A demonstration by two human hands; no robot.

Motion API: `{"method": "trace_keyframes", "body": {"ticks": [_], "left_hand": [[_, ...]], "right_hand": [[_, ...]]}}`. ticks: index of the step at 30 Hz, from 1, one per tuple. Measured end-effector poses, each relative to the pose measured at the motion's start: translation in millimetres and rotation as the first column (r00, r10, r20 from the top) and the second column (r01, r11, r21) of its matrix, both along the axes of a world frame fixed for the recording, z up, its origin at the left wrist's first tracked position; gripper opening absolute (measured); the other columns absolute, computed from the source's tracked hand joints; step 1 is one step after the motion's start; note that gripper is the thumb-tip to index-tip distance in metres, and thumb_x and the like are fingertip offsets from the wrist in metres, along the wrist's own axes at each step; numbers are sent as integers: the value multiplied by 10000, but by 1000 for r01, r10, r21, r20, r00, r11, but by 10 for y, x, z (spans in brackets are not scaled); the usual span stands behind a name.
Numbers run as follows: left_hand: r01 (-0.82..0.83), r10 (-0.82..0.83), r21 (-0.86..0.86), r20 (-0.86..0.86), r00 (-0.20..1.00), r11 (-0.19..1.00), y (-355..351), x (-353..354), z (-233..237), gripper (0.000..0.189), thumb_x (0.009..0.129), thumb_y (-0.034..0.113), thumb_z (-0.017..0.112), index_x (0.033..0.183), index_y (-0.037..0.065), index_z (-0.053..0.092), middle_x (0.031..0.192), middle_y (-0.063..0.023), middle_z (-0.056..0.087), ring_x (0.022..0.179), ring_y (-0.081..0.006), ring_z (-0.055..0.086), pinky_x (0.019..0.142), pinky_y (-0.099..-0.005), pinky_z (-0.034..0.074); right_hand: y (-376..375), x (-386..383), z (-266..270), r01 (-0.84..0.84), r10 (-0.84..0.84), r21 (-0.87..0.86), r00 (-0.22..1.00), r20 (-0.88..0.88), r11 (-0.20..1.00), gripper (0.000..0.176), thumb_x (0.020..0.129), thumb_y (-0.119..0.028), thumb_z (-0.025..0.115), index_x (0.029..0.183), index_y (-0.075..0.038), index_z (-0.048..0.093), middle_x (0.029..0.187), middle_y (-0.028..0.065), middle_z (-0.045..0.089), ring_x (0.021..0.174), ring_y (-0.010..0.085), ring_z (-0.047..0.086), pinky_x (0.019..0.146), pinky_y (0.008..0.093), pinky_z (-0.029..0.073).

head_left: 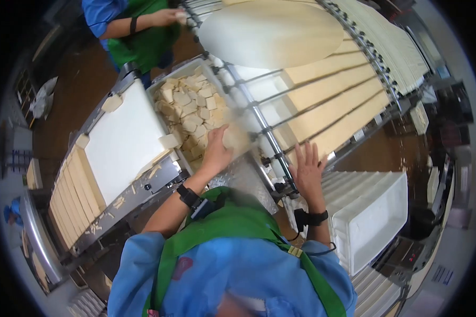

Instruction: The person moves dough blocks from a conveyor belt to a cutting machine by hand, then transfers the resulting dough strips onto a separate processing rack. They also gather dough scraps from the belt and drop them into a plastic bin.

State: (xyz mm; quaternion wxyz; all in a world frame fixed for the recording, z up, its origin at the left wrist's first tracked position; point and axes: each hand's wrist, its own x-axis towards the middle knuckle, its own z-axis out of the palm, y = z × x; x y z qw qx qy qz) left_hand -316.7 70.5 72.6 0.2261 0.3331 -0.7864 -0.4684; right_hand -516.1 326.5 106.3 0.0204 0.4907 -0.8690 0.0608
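Observation:
My left hand is over the near right side of a bin heaped with flat pale dough pieces. Its fingers are closed at the edge of a motion-blurred, pale dough piece. On the right, my right hand lies with fingers spread, palm down, at the near end of the conveyor. Its fingertips reach the edge of the wide pale dough strips, which lie side by side between dark rods.
To the left, a white belt carries dough strips at its lower end. White plastic crates are stacked at my right. Beyond the bin stands another person in a green apron, one hand by the conveyor. A blurred oval covers the conveyor's far part.

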Motion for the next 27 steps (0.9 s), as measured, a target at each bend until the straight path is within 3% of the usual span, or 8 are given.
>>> {"method": "trace_keyframes", "body": {"ticks": [2,4,8,11,16,18,22,27], "left_hand": [[-117,104,45,223,969,992,-154,222,-203,688,881,47,707,1522,127,467,1450,-225,470,1337,-426,521,1105,-422,471],[-210,215,-44,165,963,977,-276,542,-124,601,924,85,711,1489,107,506,1419,-209,510,1311,-408,550,1092,-412,483],[-332,333,-171,-24,943,928,-508,1297,-68,400,958,23,662,1356,53,629,1267,-150,635,1135,-309,666,956,-379,560],[-547,534,-108,-129,836,830,-563,1968,-54,237,973,-20,608,1182,16,713,1079,-152,706,844,-271,716,791,-347,574],[-839,813,-168,-206,544,518,-567,3086,-295,249,964,1,626,1202,15,695,1119,-154,678,898,-274,682,813,-363,563],[-966,965,-171,-146,219,194,-574,3477,-405,329,948,45,655,1277,35,653,1217,-168,607,1044,-304,628,924,-399,531],[-983,995,-156,4,-103,-102,-656,4351,-913,483,935,126,690,1394,50,559,1291,-229,499,1196,-376,530,1068,-460,435],[-976,978,-117,79,-195,-186,-746,5044,-1078,531,979,198,657,1454,18,502,1370,-266,429,1284,-417,468,1140,-488,376]], "right_hand": [[-87,43,128,-3,1,59,1000,29,998,794,962,-360,708,1657,-198,359,1719,214,263,1602,448,185,1229,741,76],[-237,99,182,146,-148,92,989,10,985,788,984,-326,680,1669,-167,326,1716,239,245,1603,450,173,1242,718,54],[-811,354,415,38,-22,-109,989,146,993,766,1006,-276,635,1677,-133,295,1710,251,250,1605,450,162,1244,714,44],[-1483,734,555,-240,284,-241,944,169,940,725,1014,-205,590,1666,-83,298,1701,234,273,1602,453,166,1259,685,53],[-2697,1635,455,-606,679,-309,680,278,733,718,984,-153,630,1631,-36,341,1658,234,351,1585,425,234,1290,600,96],[-3108,2096,414,-689,771,-347,550,320,636,716,974,-137,644,1620,-25,358,1636,238,385,1573,416,267,1296,569,125],[-3990,3200,354,-834,877,-372,245,413,408,613,997,-107,636,1564,3,431,1567,247,462,1494,412,386,1253,483,275],[-4631,4454,356,-892,908,-412,-3,420,187,561,998,-134,671,1497,44,487,1491,260,522,1424,422,459,1215,483,335]]}}
